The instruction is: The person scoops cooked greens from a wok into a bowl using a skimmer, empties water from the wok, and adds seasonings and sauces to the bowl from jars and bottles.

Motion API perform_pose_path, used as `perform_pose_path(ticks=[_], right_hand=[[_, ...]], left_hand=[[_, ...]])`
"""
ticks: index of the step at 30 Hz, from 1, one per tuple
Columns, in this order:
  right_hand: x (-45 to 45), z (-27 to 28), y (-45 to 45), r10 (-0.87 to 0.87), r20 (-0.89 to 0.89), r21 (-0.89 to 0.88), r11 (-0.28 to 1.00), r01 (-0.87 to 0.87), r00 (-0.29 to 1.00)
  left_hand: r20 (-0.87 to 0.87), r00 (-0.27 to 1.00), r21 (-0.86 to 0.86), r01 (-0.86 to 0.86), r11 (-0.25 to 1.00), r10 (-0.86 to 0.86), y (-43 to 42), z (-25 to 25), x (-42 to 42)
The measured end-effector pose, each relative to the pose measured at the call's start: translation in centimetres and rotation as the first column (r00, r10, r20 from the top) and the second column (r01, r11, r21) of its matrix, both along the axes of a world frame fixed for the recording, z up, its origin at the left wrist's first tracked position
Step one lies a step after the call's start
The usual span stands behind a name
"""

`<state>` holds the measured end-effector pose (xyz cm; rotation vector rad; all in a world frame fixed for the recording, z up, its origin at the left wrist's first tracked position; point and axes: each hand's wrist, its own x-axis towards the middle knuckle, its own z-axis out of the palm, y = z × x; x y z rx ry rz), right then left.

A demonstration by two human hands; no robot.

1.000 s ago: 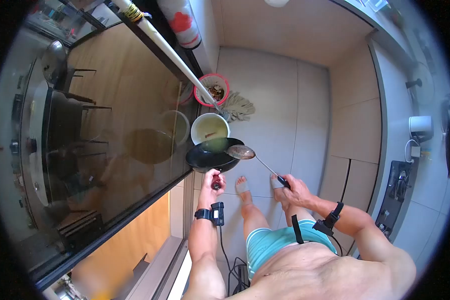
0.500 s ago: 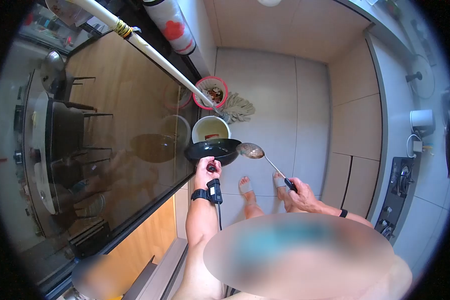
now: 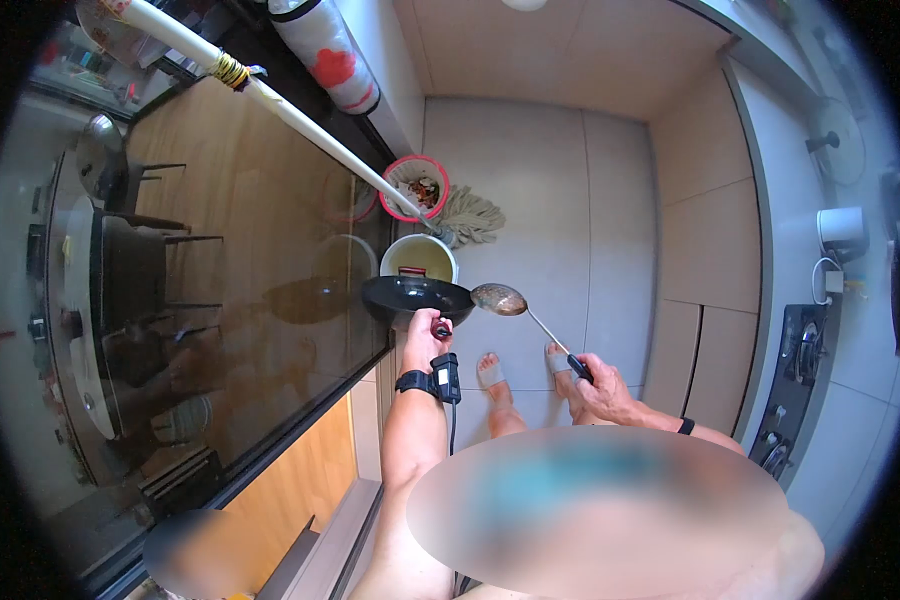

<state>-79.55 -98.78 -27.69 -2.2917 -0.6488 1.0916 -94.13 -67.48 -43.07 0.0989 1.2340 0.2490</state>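
Observation:
My left hand (image 3: 425, 334) is closed around the handle of a black wok (image 3: 410, 296), which is tilted over the near side of a white bucket (image 3: 454, 264). Yellowish liquid shows inside the bucket, and a small red piece (image 3: 411, 271) is visible at the wok's far rim. The inside of the wok is mostly hidden. In my right hand (image 3: 608, 388) I grip the black end of a long-handled metal ladle (image 3: 499, 299). Its browned bowl hangs beside the wok's right edge; whether they touch, I cannot tell.
A pink-rimmed waste basket (image 3: 416, 160) holding scraps stands behind the bucket. A mop head (image 3: 472, 216) lies beside them, its white pole (image 3: 315, 138) slanting up left. A glass door (image 3: 260, 240) borders the left. At right is a counter with a gas stove (image 3: 796, 365).
The wok has shifted slightly left and tilted a little, with its handle end swinging right in my left hand. My right hand and the ladle have barely moved.

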Motion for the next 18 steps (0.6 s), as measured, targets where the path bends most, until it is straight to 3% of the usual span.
perform_pose_path(ticks=[6,9,10,13,17,18], right_hand=[[-0.4,-0.5,-0.2,0.001,0.006,0.030,1.000,-0.001,1.000],[-0.4,-0.2,-0.3,-0.015,0.029,0.074,0.997,0.013,0.999],[-0.3,-0.2,-0.2,-0.021,0.039,0.095,0.995,0.017,0.999],[-0.1,-0.3,0.3,0.019,0.059,0.099,0.995,-0.025,0.998],[-0.6,-0.8,1.3,0.021,0.204,0.157,0.986,-0.054,0.979],[-0.4,-0.8,2.2,0.032,0.249,0.187,0.979,-0.081,0.968]], left_hand=[[-0.231,0.965,-0.057,0.113,0.992,-0.123,-0.4,-1.6,2.6],[-0.316,0.905,0.059,0.318,0.946,-0.284,-1.9,-0.5,2.9],[-0.456,0.820,0.153,0.454,0.878,-0.344,-2.8,-2.7,2.2],[-0.637,0.702,0.195,0.545,0.816,-0.317,-3.8,-5.2,1.6],[-0.808,0.414,0.122,0.813,0.569,-0.419,-5.5,-2.3,-0.5],[-0.805,0.406,0.113,0.820,0.561,-0.432,-5.7,-0.5,-0.1]])
